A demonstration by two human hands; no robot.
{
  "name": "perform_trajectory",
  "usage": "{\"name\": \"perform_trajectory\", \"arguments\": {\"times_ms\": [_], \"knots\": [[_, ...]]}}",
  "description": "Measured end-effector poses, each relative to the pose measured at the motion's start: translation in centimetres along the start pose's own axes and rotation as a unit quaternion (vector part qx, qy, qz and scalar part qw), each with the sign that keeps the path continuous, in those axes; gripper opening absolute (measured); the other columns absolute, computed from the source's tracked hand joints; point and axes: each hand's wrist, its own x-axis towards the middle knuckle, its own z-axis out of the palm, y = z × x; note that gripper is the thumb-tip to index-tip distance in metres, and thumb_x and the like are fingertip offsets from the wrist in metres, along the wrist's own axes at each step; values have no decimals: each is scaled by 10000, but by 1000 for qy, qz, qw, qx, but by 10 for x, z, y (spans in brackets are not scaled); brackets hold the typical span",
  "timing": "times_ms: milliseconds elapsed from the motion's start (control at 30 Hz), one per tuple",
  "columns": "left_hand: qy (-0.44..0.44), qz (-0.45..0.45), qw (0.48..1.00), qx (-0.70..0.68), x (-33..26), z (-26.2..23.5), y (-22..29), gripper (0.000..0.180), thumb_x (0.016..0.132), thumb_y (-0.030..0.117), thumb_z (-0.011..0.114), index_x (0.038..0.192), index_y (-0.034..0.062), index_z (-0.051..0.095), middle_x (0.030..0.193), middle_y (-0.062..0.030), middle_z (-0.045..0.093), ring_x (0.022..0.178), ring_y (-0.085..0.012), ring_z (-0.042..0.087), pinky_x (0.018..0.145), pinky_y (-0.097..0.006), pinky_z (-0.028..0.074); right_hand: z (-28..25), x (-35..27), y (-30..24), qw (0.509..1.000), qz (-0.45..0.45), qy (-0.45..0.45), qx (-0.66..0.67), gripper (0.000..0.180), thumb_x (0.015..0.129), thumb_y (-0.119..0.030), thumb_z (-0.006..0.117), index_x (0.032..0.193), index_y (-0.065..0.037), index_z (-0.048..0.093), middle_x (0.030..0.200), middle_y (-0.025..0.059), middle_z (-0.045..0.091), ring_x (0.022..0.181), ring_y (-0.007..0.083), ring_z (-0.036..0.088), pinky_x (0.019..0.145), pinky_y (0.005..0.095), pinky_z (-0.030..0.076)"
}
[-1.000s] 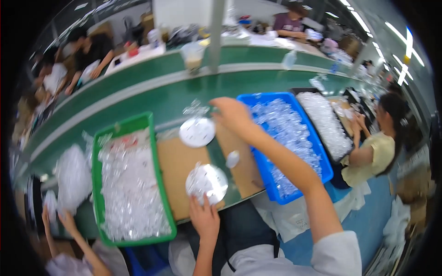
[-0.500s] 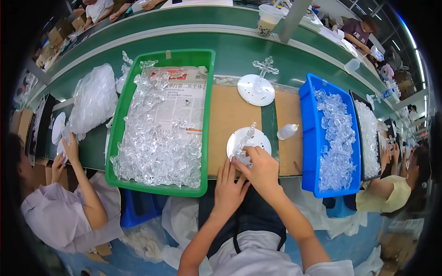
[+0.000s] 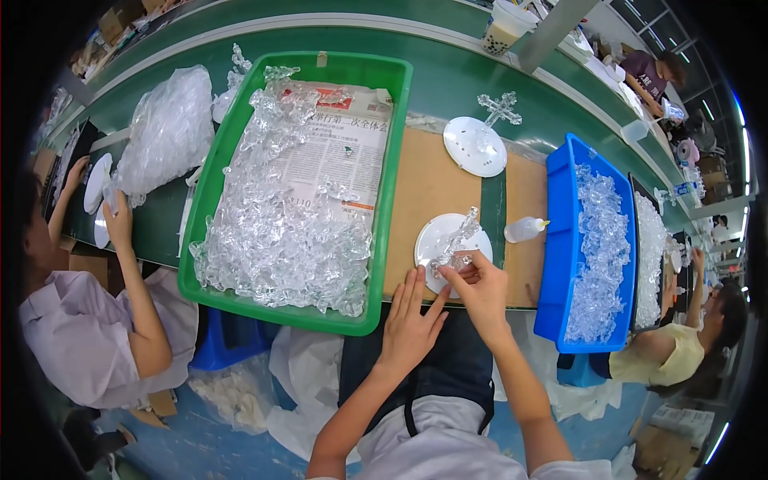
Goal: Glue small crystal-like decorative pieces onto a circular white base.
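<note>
A round white disc (image 3: 430,238) lies on brown cardboard in front of me. A clear, cross-like ornament piece (image 3: 466,230) leans over its surface; my fingers hide its lower end. The thumb and fingers of my right hand (image 3: 485,290) close in a pinch at that end. My left hand (image 3: 406,330) rests at the disc's near edge, its fingers stretched out and holding nothing. Farther back lies a second white disc (image 3: 470,152), with a clear cross (image 3: 501,109) standing up from it. To the right of the near disc, a small white squeeze bottle (image 3: 524,230) lies on its side.
Left of the discs, a green tray (image 3: 388,200) holds newspaper (image 3: 320,164) and many clear pieces (image 3: 280,256). A blue tray (image 3: 554,248) of smaller clear pieces stands right. Co-workers sit at both sides. A drink cup (image 3: 506,30) stands at the back.
My view has shifted and turned slightly. The squeeze bottle looks more tilted. My right hand has drawn back a little from the disc's middle, and its fingers have separated from my left hand.
</note>
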Motion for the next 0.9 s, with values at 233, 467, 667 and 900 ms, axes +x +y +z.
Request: {"name": "perform_trajectory", "arguments": {"times_ms": [233,467,667,900], "knots": [[10,-5,1000,-2,-3,-1,-1,415,840,197,622,1248,135,573,1424,-257,319,1336,-396,299,1059,-486,288,13,-6,-8,984,-94,47,-146,248,757,-134,744,874,33,604,690,124,638,598,176,645,556,269,503],[3,11,1000,22,0,0,3,383,833,236,629,1197,122,596,1437,-247,302,1342,-401,281,1066,-494,271,13,-5,-6,959,-169,64,-218,229,780,-186,688,845,-1,569,718,150,587,615,307,600,544,372,485],[-53,55,995,70,8,-7,-6,476,810,291,632,1222,62,566,1427,-268,299,1337,-441,250,1074,-543,222,22,-1,-4,967,-165,49,-189,243,789,-200,646,854,3,529,761,189,581,689,367,603,597,423,492],[-74,54,990,110,18,-16,-5,507,833,283,619,1298,111,513,1453,-268,248,1342,-426,250,1062,-581,214,3,-3,-2,972,-164,24,-167,292,770,-187,674,976,2,589,789,205,614,741,362,620,651,421,498]]}}
